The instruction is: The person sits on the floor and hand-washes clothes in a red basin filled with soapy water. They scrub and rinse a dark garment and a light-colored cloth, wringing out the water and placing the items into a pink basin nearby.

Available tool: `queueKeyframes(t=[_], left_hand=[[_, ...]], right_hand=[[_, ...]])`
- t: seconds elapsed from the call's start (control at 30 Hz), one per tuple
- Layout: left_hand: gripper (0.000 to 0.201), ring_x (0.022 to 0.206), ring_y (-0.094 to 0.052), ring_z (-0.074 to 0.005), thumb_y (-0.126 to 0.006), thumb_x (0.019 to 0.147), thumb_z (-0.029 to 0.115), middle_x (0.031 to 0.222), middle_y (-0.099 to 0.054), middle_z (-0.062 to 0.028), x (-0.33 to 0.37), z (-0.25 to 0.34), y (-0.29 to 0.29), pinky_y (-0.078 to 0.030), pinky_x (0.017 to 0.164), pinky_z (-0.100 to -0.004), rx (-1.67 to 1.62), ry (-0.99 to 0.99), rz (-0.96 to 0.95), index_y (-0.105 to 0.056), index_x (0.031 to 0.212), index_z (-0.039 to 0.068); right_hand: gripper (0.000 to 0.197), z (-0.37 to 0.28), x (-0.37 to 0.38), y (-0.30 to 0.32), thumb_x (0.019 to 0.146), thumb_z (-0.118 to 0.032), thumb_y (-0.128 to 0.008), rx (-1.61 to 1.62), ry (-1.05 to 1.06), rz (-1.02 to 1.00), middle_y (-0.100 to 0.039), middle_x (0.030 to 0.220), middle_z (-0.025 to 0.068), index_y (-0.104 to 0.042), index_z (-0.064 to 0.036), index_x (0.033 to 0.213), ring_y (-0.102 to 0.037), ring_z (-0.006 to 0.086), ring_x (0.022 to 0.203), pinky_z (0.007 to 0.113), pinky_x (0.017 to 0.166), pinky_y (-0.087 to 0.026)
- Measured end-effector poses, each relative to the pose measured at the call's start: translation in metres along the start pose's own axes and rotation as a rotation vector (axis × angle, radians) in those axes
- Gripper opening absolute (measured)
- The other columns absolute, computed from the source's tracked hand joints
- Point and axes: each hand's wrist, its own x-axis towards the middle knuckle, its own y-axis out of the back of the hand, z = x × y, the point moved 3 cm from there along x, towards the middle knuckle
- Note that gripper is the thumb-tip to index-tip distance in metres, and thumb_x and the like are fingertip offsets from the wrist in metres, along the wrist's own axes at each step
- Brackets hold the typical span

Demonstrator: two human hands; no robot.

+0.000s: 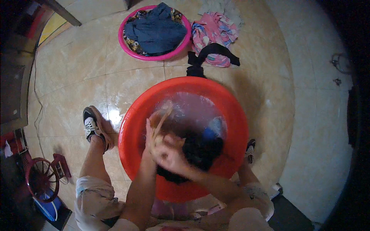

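Observation:
A red-orange plastic basin (129,127) of cloudy, sudsy water stands between my legs. Over its left half, a narrow beige cloth strip (163,122) runs between my hands. My left hand (148,143) supports the strip, one finger or thumb upright beside it and the rest partly hidden. My right hand (169,154) is closed over the lower part of the strip, slightly blurred. Dark wet cloth (202,152) bunches in the basin by my right wrist. Next to it lies a blue and whitish piece of cloth (214,129) at the water's right side.
Beyond the basin sits a pink tub (121,38) holding a dark blue garment (156,30). Pink patterned cloth (216,30) and black cloth (217,49) lie on the tiles beside it. At the left are a dark red fan (42,180) and a cable (37,100).

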Motion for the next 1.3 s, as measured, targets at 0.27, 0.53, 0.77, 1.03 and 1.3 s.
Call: queueKeyframes(t=[0.27,0.53,0.77,1.03,1.3], left_hand=[[0.040,0.105,-0.054,-0.0218,-0.047,0.093,0.034,0.115,-0.057,-0.0076,-0.002,-0.038,0.006,-0.045,0.087,-0.0369,-0.527,0.402,0.070,-0.050,0.121,0.005],[0.059,0.120,-0.043,-0.0252,-0.053,0.090,0.040,0.134,-0.041,-0.0092,-0.001,0.015,0.001,-0.041,0.093,-0.0397,-0.006,0.119,0.390,-0.031,0.137,0.012],[0.079,0.137,-0.019,-0.0321,-0.047,0.086,0.061,0.151,-0.013,-0.0073,-0.009,-0.036,0.018,-0.030,0.096,-0.0633,-0.408,0.336,0.242,-0.006,0.146,0.029],[0.073,0.128,-0.034,-0.0298,-0.043,0.086,0.064,0.142,-0.032,-0.0097,0.000,-0.026,0.008,-0.035,0.098,-0.0531,-0.101,0.153,-0.008,-0.030,0.141,0.017],[0.064,0.119,-0.043,-0.0265,-0.044,0.089,0.056,0.131,-0.044,-0.0106,-0.003,-0.030,0.008,-0.038,0.098,-0.0458,-0.466,0.436,-0.044,-0.040,0.133,0.010]], right_hand=[[0.017,0.016,0.008,-0.042,0.079,-0.028,-0.062,-0.783,-0.440,0.090,-0.059,0.093,0.0124,-0.066,-0.0177,0.092,-0.060,0.0313,0.086,0.044,0.073,-0.050],[0.041,0.201,0.004,0.057,0.085,-0.036,-0.056,-0.271,-0.757,0.582,-0.061,0.101,0.0197,-0.060,-0.0029,0.109,-0.057,0.0353,0.100,0.045,0.086,-0.045],[0.042,0.177,0.004,0.039,0.071,-0.018,-0.065,-0.474,-0.644,-0.032,-0.060,0.103,0.0169,-0.057,-0.0118,0.112,-0.055,0.0339,0.104,0.045,0.090,-0.044],[0.018,0.043,-0.015,0.015,0.069,0.001,-0.060,0.207,0.101,-0.003,-0.052,0.104,0.0135,-0.055,-0.0020,0.086,-0.053,0.0269,0.091,0.031,0.082,-0.044],[0.028,-0.042,0.012,0.028,0.070,-0.016,-0.065,-0.153,0.352,-0.070,-0.054,0.111,0.0113,-0.061,-0.0105,0.097,-0.055,0.0318,0.098,0.041,0.086,-0.046]])
